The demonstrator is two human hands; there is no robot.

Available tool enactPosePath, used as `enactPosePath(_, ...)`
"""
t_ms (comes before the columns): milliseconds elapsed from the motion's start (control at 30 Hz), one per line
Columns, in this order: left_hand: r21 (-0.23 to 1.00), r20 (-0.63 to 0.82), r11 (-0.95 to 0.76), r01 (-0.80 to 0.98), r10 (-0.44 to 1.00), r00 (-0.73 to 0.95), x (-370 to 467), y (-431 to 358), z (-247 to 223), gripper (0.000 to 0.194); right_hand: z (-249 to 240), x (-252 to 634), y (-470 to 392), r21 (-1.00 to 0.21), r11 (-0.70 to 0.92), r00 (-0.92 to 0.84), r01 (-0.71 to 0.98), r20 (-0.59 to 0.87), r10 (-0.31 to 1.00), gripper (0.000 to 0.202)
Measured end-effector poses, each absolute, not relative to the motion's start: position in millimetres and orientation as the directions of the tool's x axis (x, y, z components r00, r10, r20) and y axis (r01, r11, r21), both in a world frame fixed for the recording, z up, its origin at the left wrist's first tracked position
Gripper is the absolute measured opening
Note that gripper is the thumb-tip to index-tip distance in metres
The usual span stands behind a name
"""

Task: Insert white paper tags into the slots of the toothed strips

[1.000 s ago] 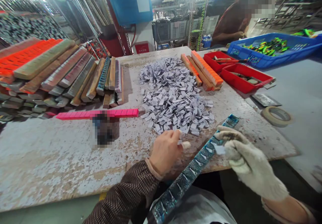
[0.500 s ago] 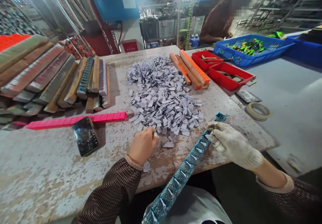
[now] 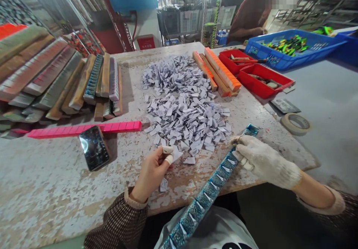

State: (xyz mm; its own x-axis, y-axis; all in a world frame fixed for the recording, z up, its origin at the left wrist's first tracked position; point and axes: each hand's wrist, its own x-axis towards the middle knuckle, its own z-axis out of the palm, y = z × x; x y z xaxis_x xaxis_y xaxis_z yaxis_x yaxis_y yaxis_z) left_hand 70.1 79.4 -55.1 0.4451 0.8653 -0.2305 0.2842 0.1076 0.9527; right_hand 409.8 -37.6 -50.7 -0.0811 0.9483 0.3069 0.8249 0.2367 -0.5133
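Note:
My left hand (image 3: 153, 170), with white covers on thumb and fingertip, pinches a small white paper piece (image 3: 176, 153) just in front of a heap of similar pieces (image 3: 187, 118). My right hand (image 3: 265, 161) wears a white knitted glove. Its fingers are closed around the upper part of a glittery blue bar (image 3: 205, 196), which slants from the table edge down to my lap. White slips stick out at intervals along the bar. A loose paper piece (image 3: 163, 184) lies near the table edge, below my left hand.
A phone (image 3: 94, 148) leans on a pink bar (image 3: 67, 130) at left. Behind it are stacked wooden bars (image 3: 75, 84). Orange bars (image 3: 222, 71), red trays (image 3: 265, 81), a blue basket (image 3: 293, 56) and a tape roll (image 3: 295, 123) stand right. A person (image 3: 248, 13) sits beyond.
My left hand has drawn back slightly from the heap's edge and turned, now showing a paper piece in its pinch. The right hand keeps its hold on the blue bar. The view has shifted slightly.

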Motion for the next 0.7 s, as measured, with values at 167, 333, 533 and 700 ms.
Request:
enactPosePath(167,0.954,-0.295,0.270,0.129,0.781,0.550,84.3,65.0,-36.2,0.036,-45.9,408.3,-32.3,-0.124,0.396,-0.342,0.910,0.317,0.885,0.019)
enactPosePath(333,0.910,-0.346,0.413,0.026,0.727,0.593,95.3,50.0,-31.5,0.041,-54.6,410.4,-32.9,-0.091,0.424,-0.379,0.901,0.311,0.871,0.020)
enactPosePath(533,0.860,-0.365,0.507,-0.060,0.694,0.621,104.4,42.6,-34.3,0.045,-66.3,387.3,-47.4,-0.204,0.339,-0.255,0.918,0.350,0.901,0.014)
enactPosePath(700,0.852,-0.354,0.520,-0.057,0.654,0.669,113.7,39.2,-27.1,0.043,-49.0,364.6,-50.3,-0.465,0.294,-0.117,0.835,0.372,0.921,0.016)
